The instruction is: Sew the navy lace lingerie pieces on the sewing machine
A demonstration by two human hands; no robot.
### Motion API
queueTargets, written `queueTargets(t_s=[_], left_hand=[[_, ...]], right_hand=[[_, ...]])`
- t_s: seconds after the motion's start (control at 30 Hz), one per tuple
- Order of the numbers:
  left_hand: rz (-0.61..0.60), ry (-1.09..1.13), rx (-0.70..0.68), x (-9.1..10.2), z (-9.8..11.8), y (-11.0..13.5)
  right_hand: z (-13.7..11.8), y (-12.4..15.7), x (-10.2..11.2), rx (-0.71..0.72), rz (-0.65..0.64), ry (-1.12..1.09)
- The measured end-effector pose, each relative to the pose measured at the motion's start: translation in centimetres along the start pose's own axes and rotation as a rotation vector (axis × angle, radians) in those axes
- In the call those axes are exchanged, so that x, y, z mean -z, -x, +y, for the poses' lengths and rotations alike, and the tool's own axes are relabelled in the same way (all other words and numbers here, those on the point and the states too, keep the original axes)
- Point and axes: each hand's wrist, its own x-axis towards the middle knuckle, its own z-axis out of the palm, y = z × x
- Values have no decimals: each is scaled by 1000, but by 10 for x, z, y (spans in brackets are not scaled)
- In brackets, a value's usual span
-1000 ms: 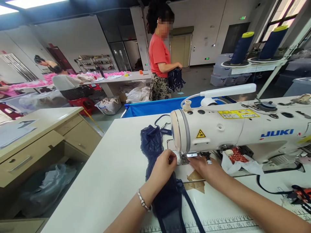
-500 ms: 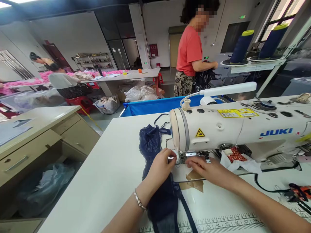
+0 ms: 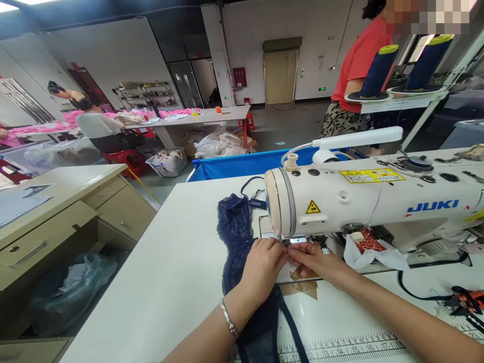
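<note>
My left hand is closed in a pinch just below the needle area of a white sewing machine. Close beside it, the fingertips of my right hand are also pinched, nearly meeting the left ones. Whatever lies between the fingers is too small to make out. A navy lace bra lies lengthwise on the table, passing under my left hand and forearm, with its straps trailing. The presser foot and needle are largely hidden behind my fingers.
Navy thread cones stand above the machine. A red patterned cloth bundle sits under its arm; an orange-and-black tool lies at right. A printed ruler runs along the front. Behind are a blue cloth bin and a person in red.
My left hand has moved right and turned over, bringing its fingertips up to the right hand's. The person in red has moved to the right behind the thread cones.
</note>
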Motion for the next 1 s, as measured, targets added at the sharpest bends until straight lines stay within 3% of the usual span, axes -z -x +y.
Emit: queueTargets(t_s=[0.17,0.5,0.63,0.83,1.0], left_hand=[[-46,-91,-43,2,0,-1],[-49,-67,24,4,1,-1],[-89,-42,-20,3,2,-2],[-189,-50,55,13,1,-2],[-297,-242,-66,19,-13,-4]], right_hand=[[7,-6,-2,25,-7,70],[6,-5,-3,44,40,114],[18,-13,-3,83,54,227],[31,-29,12,159,233,547],[28,-40,21,215,318,673]])
